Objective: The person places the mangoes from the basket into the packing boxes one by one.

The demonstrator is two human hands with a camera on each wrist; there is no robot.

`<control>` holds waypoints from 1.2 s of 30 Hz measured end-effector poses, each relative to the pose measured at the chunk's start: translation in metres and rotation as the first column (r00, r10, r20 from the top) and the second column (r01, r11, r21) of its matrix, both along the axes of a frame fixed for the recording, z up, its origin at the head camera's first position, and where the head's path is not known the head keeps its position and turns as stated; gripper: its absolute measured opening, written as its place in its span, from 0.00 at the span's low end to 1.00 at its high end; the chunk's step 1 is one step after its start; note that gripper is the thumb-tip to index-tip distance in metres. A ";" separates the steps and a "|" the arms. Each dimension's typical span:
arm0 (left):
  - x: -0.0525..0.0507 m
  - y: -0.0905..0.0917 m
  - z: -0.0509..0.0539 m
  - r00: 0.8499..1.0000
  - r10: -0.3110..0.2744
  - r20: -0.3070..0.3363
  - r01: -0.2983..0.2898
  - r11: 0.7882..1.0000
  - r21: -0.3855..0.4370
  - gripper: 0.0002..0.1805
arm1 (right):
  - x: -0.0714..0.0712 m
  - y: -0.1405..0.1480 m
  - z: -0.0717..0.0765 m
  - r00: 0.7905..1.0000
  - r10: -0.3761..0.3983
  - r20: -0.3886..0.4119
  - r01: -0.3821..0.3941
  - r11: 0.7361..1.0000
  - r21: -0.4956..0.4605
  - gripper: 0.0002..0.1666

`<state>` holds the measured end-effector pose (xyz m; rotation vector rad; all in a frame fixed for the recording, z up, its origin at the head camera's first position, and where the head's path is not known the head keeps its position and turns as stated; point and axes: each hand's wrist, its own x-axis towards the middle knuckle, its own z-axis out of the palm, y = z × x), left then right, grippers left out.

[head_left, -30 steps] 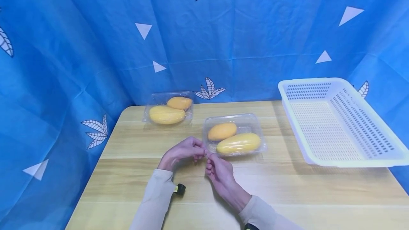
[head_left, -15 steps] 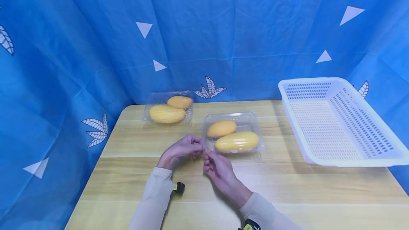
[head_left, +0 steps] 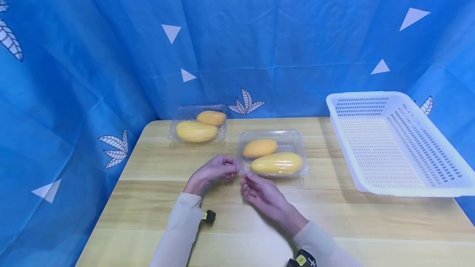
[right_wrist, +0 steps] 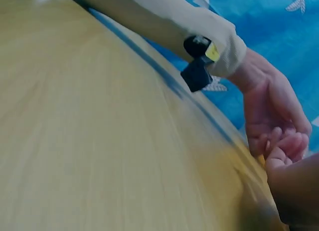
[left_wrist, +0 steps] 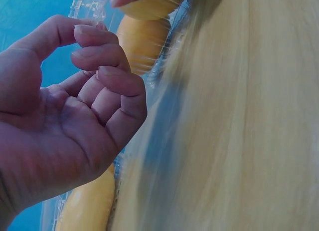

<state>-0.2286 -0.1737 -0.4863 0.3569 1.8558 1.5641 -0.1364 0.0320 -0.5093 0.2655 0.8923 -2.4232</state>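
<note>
A clear plastic clamshell box (head_left: 288, 137) lies on the table, holding an orange mango-like fruit (head_left: 259, 148) and a longer yellow fruit (head_left: 276, 163). My left hand (head_left: 215, 170) pinches the box's near left corner between thumb and forefinger, its other fingers curled, as the left wrist view shows at the clear corner (left_wrist: 89, 5). Just right of it, my right hand (head_left: 265, 195) pinches the near edge, with thumb and forefinger together and the rest curled. In the right wrist view, the right hand (right_wrist: 285, 153) partly covers the left, and the box is hidden.
A second clear box (head_left: 182, 113) with two similar fruits stands at the back left. On the right sits a white perforated plastic basket (head_left: 343, 168). A blue curtain (head_left: 297, 44) hangs behind the wooden table (head_left: 148, 205). Both sleeves carry small black devices (head_left: 209, 216).
My right hand has shifted slightly right along the box's near edge, so its fingertips now stand apart from the left ones. The left hand stays at the corner.
</note>
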 end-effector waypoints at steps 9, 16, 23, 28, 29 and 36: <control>-0.001 -0.005 0.000 1.000 0.021 -0.008 -0.021 1.000 -0.009 0.07 | -0.008 0.033 -0.001 0.965 0.241 -0.100 -0.231 0.967 0.109 0.26; -0.001 -0.007 -0.002 0.999 0.029 -0.020 -0.029 1.000 0.003 0.07 | -0.013 0.052 -0.002 0.938 0.317 -0.142 -0.290 0.939 0.184 0.33; -0.002 -0.009 -0.002 0.999 0.041 -0.029 -0.040 0.999 0.016 0.08 | -0.017 0.069 -0.005 0.930 0.327 -0.167 -0.284 0.928 0.241 0.31; -0.003 -0.010 -0.002 0.999 0.047 -0.024 -0.046 0.998 0.035 0.08 | -0.021 0.082 -0.010 0.922 0.342 -0.181 -0.299 0.927 0.228 0.26; -0.003 -0.010 -0.003 0.998 0.054 -0.020 -0.054 0.998 0.035 0.08 | -0.022 0.086 -0.011 0.919 0.347 -0.185 -0.303 0.925 0.227 0.25; -0.005 -0.007 -0.003 0.992 0.125 -0.008 -0.125 0.992 0.035 0.07 | -0.033 0.111 -0.013 0.908 0.346 -0.238 -0.265 0.912 0.314 0.18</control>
